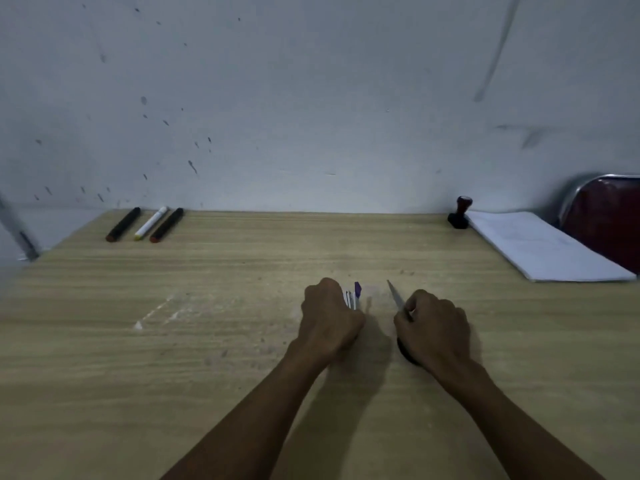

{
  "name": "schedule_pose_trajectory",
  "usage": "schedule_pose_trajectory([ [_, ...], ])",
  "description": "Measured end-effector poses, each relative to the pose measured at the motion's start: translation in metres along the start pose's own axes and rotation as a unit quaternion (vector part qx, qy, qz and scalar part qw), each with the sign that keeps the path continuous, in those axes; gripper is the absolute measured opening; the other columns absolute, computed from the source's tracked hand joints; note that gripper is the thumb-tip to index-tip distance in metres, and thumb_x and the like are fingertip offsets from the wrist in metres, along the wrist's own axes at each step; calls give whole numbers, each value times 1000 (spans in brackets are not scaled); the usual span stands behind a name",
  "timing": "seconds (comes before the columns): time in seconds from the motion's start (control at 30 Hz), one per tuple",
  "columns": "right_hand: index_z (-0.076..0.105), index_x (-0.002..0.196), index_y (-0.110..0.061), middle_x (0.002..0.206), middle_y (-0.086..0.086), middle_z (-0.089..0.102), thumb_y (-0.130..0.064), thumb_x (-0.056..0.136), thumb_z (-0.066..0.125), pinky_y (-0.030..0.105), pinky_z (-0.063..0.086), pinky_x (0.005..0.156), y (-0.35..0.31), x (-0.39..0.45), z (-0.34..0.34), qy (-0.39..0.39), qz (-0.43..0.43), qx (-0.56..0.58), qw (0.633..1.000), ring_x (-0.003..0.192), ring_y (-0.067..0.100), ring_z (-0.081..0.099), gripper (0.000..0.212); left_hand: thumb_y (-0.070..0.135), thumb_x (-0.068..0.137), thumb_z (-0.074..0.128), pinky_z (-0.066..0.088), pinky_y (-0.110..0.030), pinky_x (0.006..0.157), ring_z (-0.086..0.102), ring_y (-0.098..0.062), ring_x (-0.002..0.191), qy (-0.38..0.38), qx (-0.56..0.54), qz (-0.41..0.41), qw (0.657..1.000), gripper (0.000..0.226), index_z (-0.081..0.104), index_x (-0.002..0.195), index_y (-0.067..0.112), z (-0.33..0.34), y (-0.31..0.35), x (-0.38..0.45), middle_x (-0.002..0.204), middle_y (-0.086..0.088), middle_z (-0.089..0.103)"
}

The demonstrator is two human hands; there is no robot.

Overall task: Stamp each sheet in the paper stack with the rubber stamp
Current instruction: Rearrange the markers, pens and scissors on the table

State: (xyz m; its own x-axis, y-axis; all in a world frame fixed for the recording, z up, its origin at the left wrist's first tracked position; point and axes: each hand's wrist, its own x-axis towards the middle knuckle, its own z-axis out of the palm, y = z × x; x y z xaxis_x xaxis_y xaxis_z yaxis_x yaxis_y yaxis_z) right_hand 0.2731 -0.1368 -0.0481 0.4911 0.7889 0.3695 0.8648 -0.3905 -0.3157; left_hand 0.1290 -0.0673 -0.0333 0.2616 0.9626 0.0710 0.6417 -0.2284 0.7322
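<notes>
The rubber stamp (460, 213), dark with a round knob, stands at the table's back edge, touching the left corner of the white paper stack (543, 249) at the far right. Both of my hands are well away from them, near the middle of the table. My left hand (329, 317) is closed in a fist around small white and purple items (356, 295) that stick out past the fingers. My right hand (433, 327) is closed on a thin grey pointed object (394, 296). A dark round thing (404, 352) shows under that hand; I cannot tell what it is.
Three markers lie side by side at the back left: a black one (123, 224), a white one (151, 223) and another black one (167, 225). A red chair with a metal frame (609, 216) stands behind the paper stack. The wooden table (207, 341) meets a stained wall.
</notes>
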Motion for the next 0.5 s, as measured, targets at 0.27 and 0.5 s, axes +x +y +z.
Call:
schedule_pose_trajectory([
  [0.27,56,83,-14,82,4,64,-24,87,55,35,37,73,22,-7,-1,11,-9,19,1000,80,27,60,11,14,77,62,37,-28,50,60,-33,72,-15,51,18,998,33,33,60,13,25,35,-10,81,-13,51],
  [0.5,60,84,-13,83,5,65,-23,85,57,37,41,76,25,-9,4,15,-13,30,999,80,28,61,10,14,75,65,29,-27,44,54,-29,72,-9,83,29,996,37,30,61,15,30,38,-13,84,-13,48],
])
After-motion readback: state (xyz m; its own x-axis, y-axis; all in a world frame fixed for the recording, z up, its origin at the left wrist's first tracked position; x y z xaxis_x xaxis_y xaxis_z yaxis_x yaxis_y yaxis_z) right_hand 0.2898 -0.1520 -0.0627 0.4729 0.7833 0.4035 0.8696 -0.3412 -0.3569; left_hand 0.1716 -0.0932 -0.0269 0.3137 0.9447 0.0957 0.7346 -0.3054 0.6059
